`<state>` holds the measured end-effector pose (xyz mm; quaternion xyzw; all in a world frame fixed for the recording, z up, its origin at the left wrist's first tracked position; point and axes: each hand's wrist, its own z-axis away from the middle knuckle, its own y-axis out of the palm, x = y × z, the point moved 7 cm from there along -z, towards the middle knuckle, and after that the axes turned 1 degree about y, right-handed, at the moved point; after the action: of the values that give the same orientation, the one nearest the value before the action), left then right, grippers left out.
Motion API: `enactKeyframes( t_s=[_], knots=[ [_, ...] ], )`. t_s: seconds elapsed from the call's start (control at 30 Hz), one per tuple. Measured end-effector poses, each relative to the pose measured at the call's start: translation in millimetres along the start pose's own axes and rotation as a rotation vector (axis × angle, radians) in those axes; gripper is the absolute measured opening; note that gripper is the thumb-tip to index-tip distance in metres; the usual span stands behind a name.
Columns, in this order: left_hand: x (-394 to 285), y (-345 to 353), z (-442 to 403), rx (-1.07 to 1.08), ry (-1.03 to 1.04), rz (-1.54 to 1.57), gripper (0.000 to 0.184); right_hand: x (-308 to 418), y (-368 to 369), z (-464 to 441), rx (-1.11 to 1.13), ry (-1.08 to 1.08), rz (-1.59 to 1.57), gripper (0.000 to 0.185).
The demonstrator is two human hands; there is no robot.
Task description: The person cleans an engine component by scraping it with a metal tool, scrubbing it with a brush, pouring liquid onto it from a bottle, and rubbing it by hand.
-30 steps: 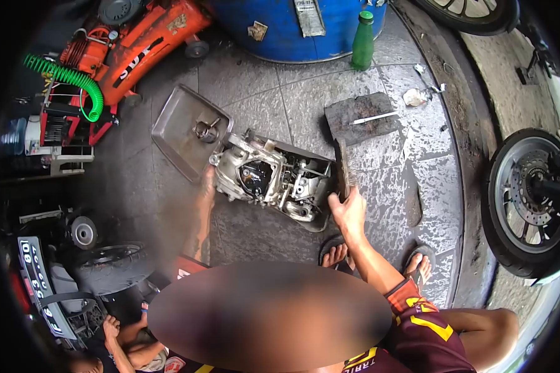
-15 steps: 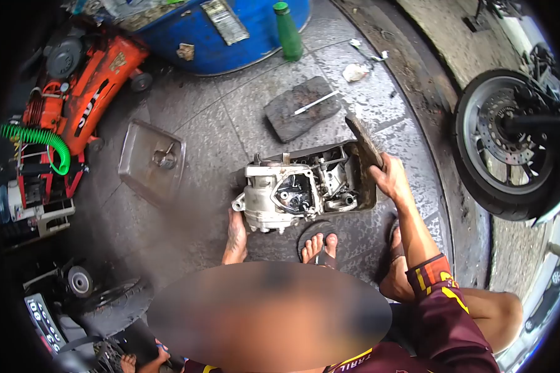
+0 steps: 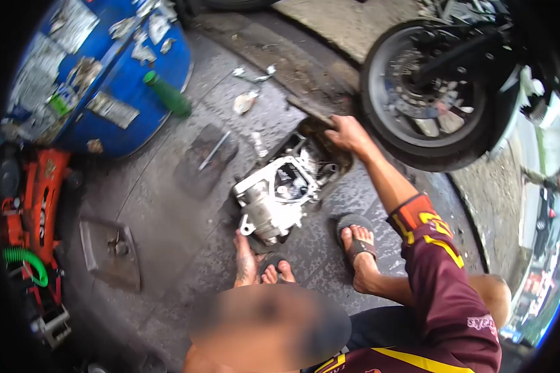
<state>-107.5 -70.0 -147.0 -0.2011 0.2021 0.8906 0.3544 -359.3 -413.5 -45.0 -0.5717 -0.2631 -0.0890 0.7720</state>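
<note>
Tiled floor (image 3: 308,264), engine (image 3: 274,199) in a tray (image 3: 320,144).
On my feed the right hand (image 3: 350,135) has fingers wrapped round a brush (image 3: 308,110) at the tray's far end; the left hand (image 3: 246,261) meets the engine's near end, finger closure I can't tell.

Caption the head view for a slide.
Left hand at a metal engine casing in a tray; right hand holding a brush.
</note>
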Motion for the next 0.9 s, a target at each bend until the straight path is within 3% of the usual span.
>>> enactKeyframes(
  t_s=[0.03, 0.07, 0.13, 0.2, 0.3, 0.37, 0.43, 0.57, 0.7, 0.77, 0.83, 0.9],
  knots=[
    [-16, 23, 5, 0.179, 0.037, -0.036, 0.081, -18, 8, -16, -0.035, -0.053, -0.112, 0.033],
    [-22, 49, 0, 0.31, 0.042, -0.07, 0.081, -23, 7, -25, 0.061, -0.002, 0.016, 0.035],
    [-11, 111, -15, 0.461, -0.001, -0.147, 0.082, -23, -21, -25, -0.095, 0.04, 0.159, 0.035],
    [8, 162, -18, 0.562, -0.042, -0.237, 0.082, -34, -31, -29, -0.236, 0.1, 0.071, 0.038],
    [17, 176, -19, 0.612, -0.017, -0.336, 0.083, -22, -53, 4, -0.502, 0.228, -0.103, 0.033],
    [12, 156, -35, 0.585, 0.028, -0.369, 0.084, -8, -70, 41, -0.616, 0.205, -0.251, 0.032],
    [-7, 120, -60, 0.483, 0.106, -0.414, 0.085, 2, -80, 74, -0.619, 0.228, -0.385, 0.039],
    [-67, 9, -41, 0.13, 0.333, -0.383, 0.085, 3, -74, 137, -0.514, 0.429, -0.358, 0.05],
    [-90, 61, -6, 0.06, 0.539, -0.314, 0.083, 16, -54, 174, -0.533, 0.485, -0.423, 0.046],
    [-142, 96, 64, 0.045, 1.037, -0.532, 0.091, 30, -50, 181, -0.528, 0.475, -0.514, 0.041],
    [-168, 147, 99, 0.162, 1.309, -0.835, 0.1, 60, -60, 181, -0.527, 0.378, -0.429, 0.039],
    [-174, 183, 103, 0.155, 1.439, -1.043, 0.106, 70, -60, 176, -0.506, 0.299, -0.414, 0.037]
  ],
)
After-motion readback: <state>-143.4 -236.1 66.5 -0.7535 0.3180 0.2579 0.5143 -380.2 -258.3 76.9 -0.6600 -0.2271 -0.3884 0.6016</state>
